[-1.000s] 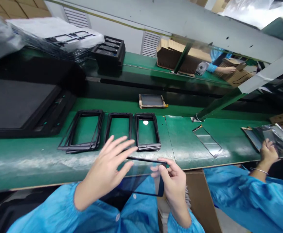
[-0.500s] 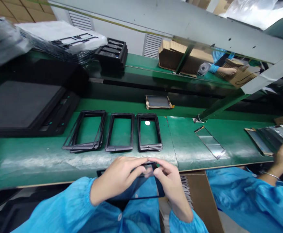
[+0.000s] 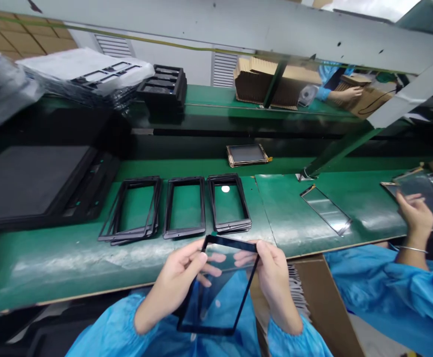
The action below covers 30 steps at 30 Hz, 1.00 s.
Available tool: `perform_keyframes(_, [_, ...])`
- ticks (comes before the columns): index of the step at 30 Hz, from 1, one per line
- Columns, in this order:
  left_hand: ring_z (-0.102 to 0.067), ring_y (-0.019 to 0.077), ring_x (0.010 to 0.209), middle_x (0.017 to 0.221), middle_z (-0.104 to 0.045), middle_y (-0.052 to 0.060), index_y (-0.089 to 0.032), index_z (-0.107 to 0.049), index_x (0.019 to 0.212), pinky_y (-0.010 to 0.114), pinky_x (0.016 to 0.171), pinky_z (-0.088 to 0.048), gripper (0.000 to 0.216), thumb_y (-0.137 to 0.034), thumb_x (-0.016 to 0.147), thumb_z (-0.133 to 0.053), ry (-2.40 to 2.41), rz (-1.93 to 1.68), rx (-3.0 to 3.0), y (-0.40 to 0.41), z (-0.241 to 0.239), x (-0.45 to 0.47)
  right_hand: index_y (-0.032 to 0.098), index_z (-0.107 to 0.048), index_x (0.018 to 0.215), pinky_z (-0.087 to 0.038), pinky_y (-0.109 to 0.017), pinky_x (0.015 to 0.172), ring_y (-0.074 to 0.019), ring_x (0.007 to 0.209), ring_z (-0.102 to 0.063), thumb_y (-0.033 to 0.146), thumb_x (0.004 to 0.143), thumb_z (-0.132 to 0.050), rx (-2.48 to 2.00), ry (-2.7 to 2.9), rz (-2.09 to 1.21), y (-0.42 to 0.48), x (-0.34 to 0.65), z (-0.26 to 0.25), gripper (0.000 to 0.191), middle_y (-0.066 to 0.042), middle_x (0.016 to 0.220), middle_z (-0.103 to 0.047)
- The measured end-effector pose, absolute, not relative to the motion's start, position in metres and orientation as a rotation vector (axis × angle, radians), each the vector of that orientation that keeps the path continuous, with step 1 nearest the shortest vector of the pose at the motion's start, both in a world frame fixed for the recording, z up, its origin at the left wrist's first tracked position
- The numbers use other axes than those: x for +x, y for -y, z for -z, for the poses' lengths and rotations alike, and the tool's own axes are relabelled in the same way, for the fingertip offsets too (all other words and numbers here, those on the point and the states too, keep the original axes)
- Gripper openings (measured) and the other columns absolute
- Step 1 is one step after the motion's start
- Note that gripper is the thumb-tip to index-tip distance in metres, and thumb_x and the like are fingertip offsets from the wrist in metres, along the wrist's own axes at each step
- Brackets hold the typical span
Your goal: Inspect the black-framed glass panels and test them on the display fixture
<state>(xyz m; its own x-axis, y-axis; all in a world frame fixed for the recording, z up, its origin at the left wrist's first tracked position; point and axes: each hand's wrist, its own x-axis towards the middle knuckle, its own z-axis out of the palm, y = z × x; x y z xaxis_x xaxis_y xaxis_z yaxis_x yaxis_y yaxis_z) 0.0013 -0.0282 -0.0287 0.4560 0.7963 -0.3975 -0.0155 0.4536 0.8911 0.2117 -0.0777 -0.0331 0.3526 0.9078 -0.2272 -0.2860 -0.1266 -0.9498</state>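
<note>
Between my two hands I hold a clear glass panel with a black border (image 3: pixel 216 329), tilted in front of my body just past the bench edge. My left hand (image 3: pixel 179 270) pinches its left side near the upper corner, thumb in front and fingers showing through behind the glass. At the upper right corner, my right hand (image 3: pixel 272 267) grips the border the same way. A small green tab sticks up at the panel's top edge. Beyond it lie three groups of black rectangular frames: the left stack (image 3: pixel 153 203), the middle stack (image 3: pixel 202 208) and the right stack (image 3: pixel 242 203).
A small stack of display panels (image 3: pixel 246 154) lies behind the frames. One loose glass panel (image 3: pixel 326 208) rests on the green bench (image 3: pixel 283 213) to the right. A co-worker's hand (image 3: pixel 417 215) reaches over screens there. Large black trays (image 3: pixel 30 183) are piled at left.
The glass panel has turned from lying crosswise to standing lengthwise. My hands have moved apart to its upper corners. The co-worker's hand has moved left over the screens.
</note>
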Motion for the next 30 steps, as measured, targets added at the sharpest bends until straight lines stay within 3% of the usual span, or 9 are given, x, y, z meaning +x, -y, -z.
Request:
perform_keyframes(5, [-0.082, 0.0305, 0.089, 0.115, -0.081, 0.018, -0.017, -0.067, 0.140, 0.035, 0.067, -0.067, 0.054, -0.053, 0.100, -0.063, -0.966, -0.596, 1.047, 0.027, 0.029, -0.002, 0.019, -0.079, 0.085, -0.065, -0.033, 0.059, -0.0244, 0.057, -0.079, 0.057, 0.096, -0.066, -1.349, 0.750, -1.078, 0.082, 0.216, 0.023, 0.041, -0.007, 0.070, -0.084])
perform_keyframes(8, [-0.076, 0.0293, 0.113, 0.139, -0.073, 0.013, -0.026, -0.063, 0.148, 0.037, 0.090, -0.065, 0.051, -0.042, 0.100, -0.065, -1.016, -0.631, 1.349, 0.022, 0.021, -0.004, 0.021, -0.082, 0.088, -0.067, -0.034, 0.062, -0.0243, 0.060, -0.080, 0.054, 0.098, -0.063, -1.363, 0.850, -1.102, 0.081, 0.212, 0.019, 0.039, -0.006, 0.072, -0.084])
perform_keyframes(10, [-0.076, 0.0268, 0.113, 0.140, -0.073, 0.007, -0.034, -0.058, 0.154, 0.035, 0.096, -0.061, 0.062, -0.033, 0.094, -0.072, -0.992, -0.562, 1.636, 0.018, 0.013, -0.003, 0.024, -0.084, 0.087, -0.067, -0.035, 0.062, -0.0248, 0.060, -0.080, 0.047, 0.094, -0.072, -1.357, 0.925, -1.178, 0.078, 0.205, 0.018, 0.028, -0.005, 0.070, -0.083])
perform_keyframes(13, [-0.079, 0.0222, 0.082, 0.112, -0.083, 0.002, -0.036, -0.060, 0.152, 0.031, 0.079, -0.063, 0.062, -0.029, 0.091, -0.073, -0.884, -0.363, 1.738, 0.013, 0.006, -0.003, 0.028, -0.085, 0.088, -0.067, -0.033, 0.062, -0.0231, 0.062, -0.080, 0.038, 0.085, -0.082, -1.332, 0.914, -1.238, 0.074, 0.202, 0.016, 0.011, -0.001, 0.075, -0.084])
perform_keyframes(18, [-0.077, 0.0206, 0.067, 0.106, -0.082, 0.011, -0.024, -0.058, 0.143, 0.026, 0.052, -0.057, 0.051, -0.042, 0.096, -0.067, -1.040, -0.552, 1.281, 0.008, 0.011, -0.014, 0.025, -0.082, 0.116, -0.059, -0.041, 0.105, -0.0269, 0.117, -0.076, 0.046, 0.102, -0.058, -1.470, 0.830, -0.839, 0.084, 0.240, 0.027, 0.034, -0.009, 0.126, -0.081])
perform_keyframes(21, [-0.076, 0.0208, 0.065, 0.107, -0.081, 0.014, -0.021, -0.054, 0.140, 0.026, 0.050, -0.057, 0.056, -0.047, 0.093, -0.072, -1.083, -0.679, 1.161, 0.008, 0.018, -0.024, 0.024, -0.082, 0.115, -0.065, -0.042, 0.089, -0.0305, 0.098, -0.081, 0.053, 0.102, -0.056, -1.464, 0.753, -0.968, 0.095, 0.255, 0.041, 0.042, -0.012, 0.117, -0.083])
perform_keyframes(25, [-0.076, 0.0217, 0.065, 0.109, -0.081, 0.014, -0.021, -0.051, 0.141, 0.028, 0.050, -0.057, 0.057, -0.049, 0.095, -0.070, -1.103, -0.725, 1.157, 0.011, 0.024, -0.028, 0.023, -0.077, 0.118, -0.063, -0.034, 0.064, -0.0252, 0.064, -0.079, 0.049, 0.094, -0.071, -1.365, 0.599, -1.101, 0.102, 0.242, 0.046, 0.036, -0.009, 0.086, -0.086])
perform_keyframes(27, [-0.080, 0.0248, 0.079, 0.121, -0.078, 0.016, -0.023, -0.049, 0.145, 0.033, 0.061, -0.063, 0.054, -0.045, 0.099, -0.067, -1.146, -0.742, 1.292, 0.011, 0.023, -0.028, 0.022, -0.076, 0.112, -0.062, -0.032, 0.062, -0.0231, 0.059, -0.077, 0.045, 0.089, -0.078, -1.377, 0.585, -1.046, 0.101, 0.233, 0.043, 0.033, -0.007, 0.077, -0.084])
perform_keyframes(30, [-0.067, 0.0334, 0.131, 0.156, -0.059, 0.015, -0.028, -0.047, 0.155, 0.050, 0.106, -0.057, 0.059, -0.033, 0.099, -0.066, -1.217, -0.845, 1.812, 0.006, 0.015, -0.025, 0.021, -0.076, 0.107, -0.062, -0.030, 0.060, -0.0227, 0.057, -0.078, 0.046, 0.089, -0.079, -1.410, 0.614, -1.020, 0.099, 0.224, 0.035, 0.030, -0.007, 0.076, -0.084])
